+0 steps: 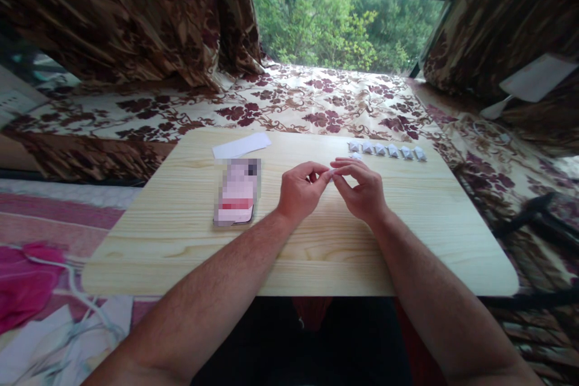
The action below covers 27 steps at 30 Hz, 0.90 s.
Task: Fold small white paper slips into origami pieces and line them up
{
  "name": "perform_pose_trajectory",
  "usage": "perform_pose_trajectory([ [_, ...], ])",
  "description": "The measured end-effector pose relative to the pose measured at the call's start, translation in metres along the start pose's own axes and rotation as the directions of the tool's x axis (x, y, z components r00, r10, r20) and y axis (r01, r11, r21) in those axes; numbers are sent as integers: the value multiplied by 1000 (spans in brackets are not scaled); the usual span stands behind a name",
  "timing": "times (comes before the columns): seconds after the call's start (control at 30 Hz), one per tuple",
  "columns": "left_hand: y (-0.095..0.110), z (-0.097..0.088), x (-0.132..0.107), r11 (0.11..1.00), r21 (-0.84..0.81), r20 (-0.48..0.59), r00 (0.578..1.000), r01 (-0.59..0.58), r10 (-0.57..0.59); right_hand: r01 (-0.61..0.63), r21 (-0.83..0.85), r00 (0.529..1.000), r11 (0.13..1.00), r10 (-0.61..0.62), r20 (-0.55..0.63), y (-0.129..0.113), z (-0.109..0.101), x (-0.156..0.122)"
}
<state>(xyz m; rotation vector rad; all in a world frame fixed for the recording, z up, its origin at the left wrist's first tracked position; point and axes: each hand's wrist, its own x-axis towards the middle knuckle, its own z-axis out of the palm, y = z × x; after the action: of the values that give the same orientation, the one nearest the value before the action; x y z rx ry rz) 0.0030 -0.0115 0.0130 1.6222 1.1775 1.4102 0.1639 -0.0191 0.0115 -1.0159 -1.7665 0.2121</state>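
A small white piece of folded paper (332, 174) is pinched between the fingertips of both hands, just above the wooden table. My left hand (302, 188) grips its left side with thumb and fingers. From the other side my right hand (362, 189) closes thumb and fingers on it; the fingers hide most of its shape. Beyond the right hand lies a row of several small white folded paper shapes (393, 151) with raised peaks. One more folded shape (356, 157) sits in front of the row, partly covered by the right fingers.
White paper strips (242, 145) lie at the table's far left. A phone (235, 190), blurred by pixelation, rests left of my hands. The pale wooden table (181, 241) has rounded corners. Behind it are a floral-covered ledge (325, 99), curtains and a window.
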Motion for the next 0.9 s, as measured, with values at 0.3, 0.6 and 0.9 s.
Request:
perform_pose_trajectory([
  [0.3, -2, 2, 0, 997, -74, 16, 1000, 22, -21, -13, -22, 1000, 1000, 13, 3, 1, 4, 0],
  [0.6, -8, 2, 2, 992, -116, 10, 998, 58, -57, -93, 12, 996, 996, 93, 2, 1, 5, -2],
  [0.9, -10, 2, 5, 982, -122, 93, 987, 142, -131, -115, 14, 993, 993, 114, 15, -1, 3, 0],
])
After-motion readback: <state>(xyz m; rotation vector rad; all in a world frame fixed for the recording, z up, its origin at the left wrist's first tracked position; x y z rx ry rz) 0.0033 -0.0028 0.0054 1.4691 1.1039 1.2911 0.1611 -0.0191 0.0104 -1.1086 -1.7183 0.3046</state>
